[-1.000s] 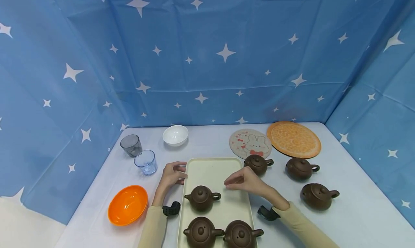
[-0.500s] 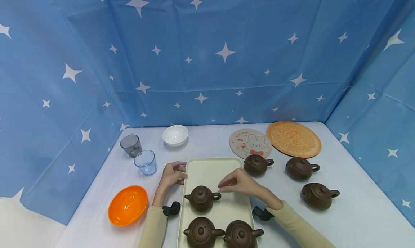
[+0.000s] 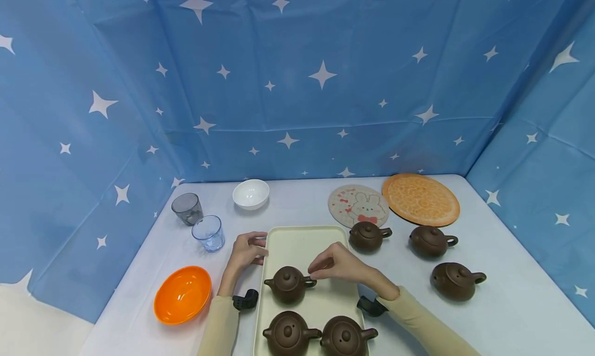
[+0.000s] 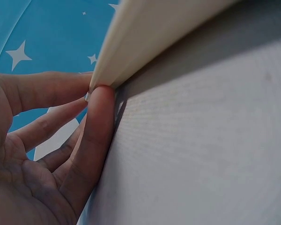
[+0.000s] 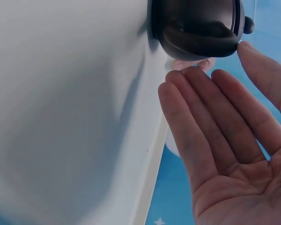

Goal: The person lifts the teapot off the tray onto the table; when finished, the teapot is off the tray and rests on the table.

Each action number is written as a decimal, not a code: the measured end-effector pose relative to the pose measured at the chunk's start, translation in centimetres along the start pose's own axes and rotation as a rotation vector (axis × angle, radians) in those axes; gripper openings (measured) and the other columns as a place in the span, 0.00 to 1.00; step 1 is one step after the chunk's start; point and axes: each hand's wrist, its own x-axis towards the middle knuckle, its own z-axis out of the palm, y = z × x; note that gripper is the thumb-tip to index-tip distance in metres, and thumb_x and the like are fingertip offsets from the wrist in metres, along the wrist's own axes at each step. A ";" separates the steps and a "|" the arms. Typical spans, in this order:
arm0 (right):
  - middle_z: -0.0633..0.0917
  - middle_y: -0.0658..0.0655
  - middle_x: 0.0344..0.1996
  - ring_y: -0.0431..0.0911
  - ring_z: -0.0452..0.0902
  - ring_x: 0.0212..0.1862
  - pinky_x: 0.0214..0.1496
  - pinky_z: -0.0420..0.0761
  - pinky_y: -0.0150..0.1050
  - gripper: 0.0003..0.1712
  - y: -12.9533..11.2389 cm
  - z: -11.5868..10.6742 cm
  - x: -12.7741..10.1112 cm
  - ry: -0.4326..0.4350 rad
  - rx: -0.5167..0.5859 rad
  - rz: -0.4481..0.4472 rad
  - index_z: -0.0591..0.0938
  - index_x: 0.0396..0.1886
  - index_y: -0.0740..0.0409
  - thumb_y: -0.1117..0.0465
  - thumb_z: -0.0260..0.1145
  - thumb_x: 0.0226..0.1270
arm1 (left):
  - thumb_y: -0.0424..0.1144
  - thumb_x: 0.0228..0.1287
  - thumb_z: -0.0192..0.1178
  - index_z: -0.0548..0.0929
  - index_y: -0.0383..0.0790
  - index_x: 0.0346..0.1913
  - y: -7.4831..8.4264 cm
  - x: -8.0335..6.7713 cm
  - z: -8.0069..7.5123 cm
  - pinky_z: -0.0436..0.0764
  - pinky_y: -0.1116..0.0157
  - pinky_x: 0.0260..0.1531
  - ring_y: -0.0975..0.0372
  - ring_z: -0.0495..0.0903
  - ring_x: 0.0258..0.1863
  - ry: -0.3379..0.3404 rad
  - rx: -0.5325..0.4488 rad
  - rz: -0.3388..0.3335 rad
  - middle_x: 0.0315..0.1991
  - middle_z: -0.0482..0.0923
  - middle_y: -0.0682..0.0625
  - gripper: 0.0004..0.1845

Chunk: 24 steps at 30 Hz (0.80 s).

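The cream tray [image 3: 302,245] lies at the middle of the counter's [image 3: 502,304] near edge. Three brown teapots stand on it; the rear teapot [image 3: 287,284] sits near the tray's centre, handle pointing right.

Right hand [image 3: 338,263]: it hovers just above and to the right of that teapot's handle. In the right wrist view the fingers [image 5: 215,122] are extended and lie close to the pot body [image 5: 196,28], with nothing gripped. Contact cannot be confirmed.

Left hand [image 3: 245,251]: it rests at the tray's left rim near the far corner. In the left wrist view a fingertip [image 4: 99,101] presses against the rim's underside edge [image 4: 131,56]; the other fingers are loosely spread.

Handling judgement: the teapot appears to be unglazed clay, so rigid, moderately heavy for its size, and breakable. The surface looks matte and should give fair grip. The lid sits loose on top and may slip off if the pot tilts. Take hold at the loop handle, or around the body with a finger over the lid knob.

Markings: no legible brand or label on the teapots or tray. The round rabbit mat [image 3: 358,206] toward the far edge carries small red print, too small to read.
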 end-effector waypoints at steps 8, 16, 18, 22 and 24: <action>0.89 0.57 0.32 0.39 0.86 0.34 0.38 0.87 0.32 0.11 1.0 0.5 0.4 -0.028 0.035 0.000 0.87 0.36 0.66 0.63 0.73 0.55 | 0.19 0.44 0.62 0.80 0.31 0.55 -0.1 0.0 0.0 0.86 0.62 0.19 0.60 0.80 0.20 -0.002 0.001 -0.004 0.37 0.81 0.39 0.29; 0.89 0.54 0.32 0.35 0.85 0.34 0.38 0.86 0.29 0.10 0.6 1.0 0.5 -0.063 -0.013 0.026 0.88 0.36 0.63 0.63 0.74 0.54 | 0.19 0.44 0.62 0.80 0.32 0.55 0.0 0.0 0.0 0.86 0.62 0.19 0.61 0.79 0.18 0.000 -0.002 -0.003 0.36 0.81 0.40 0.28; 0.89 0.55 0.32 0.36 0.85 0.34 0.38 0.85 0.28 0.10 0.5 1.0 0.5 -0.062 -0.016 0.020 0.88 0.36 0.64 0.63 0.73 0.55 | 0.19 0.44 0.62 0.80 0.31 0.55 0.0 0.0 0.0 0.86 0.62 0.19 0.61 0.79 0.18 0.000 -0.003 0.000 0.36 0.81 0.40 0.28; 0.89 0.56 0.32 0.38 0.85 0.35 0.39 0.85 0.28 0.09 0.4 1.0 0.6 -0.059 -0.018 0.014 0.88 0.37 0.65 0.64 0.72 0.56 | 0.19 0.43 0.62 0.80 0.31 0.55 0.0 -0.1 0.0 0.86 0.62 0.18 0.61 0.79 0.18 0.003 -0.008 0.004 0.35 0.81 0.40 0.28; 0.89 0.56 0.32 0.38 0.85 0.34 0.38 0.85 0.28 0.09 0.4 1.0 0.6 -0.058 -0.015 0.011 0.88 0.37 0.65 0.65 0.72 0.56 | 0.19 0.44 0.62 0.80 0.31 0.55 0.0 -0.1 -0.1 0.86 0.62 0.19 0.61 0.79 0.18 0.003 -0.009 0.005 0.35 0.81 0.40 0.28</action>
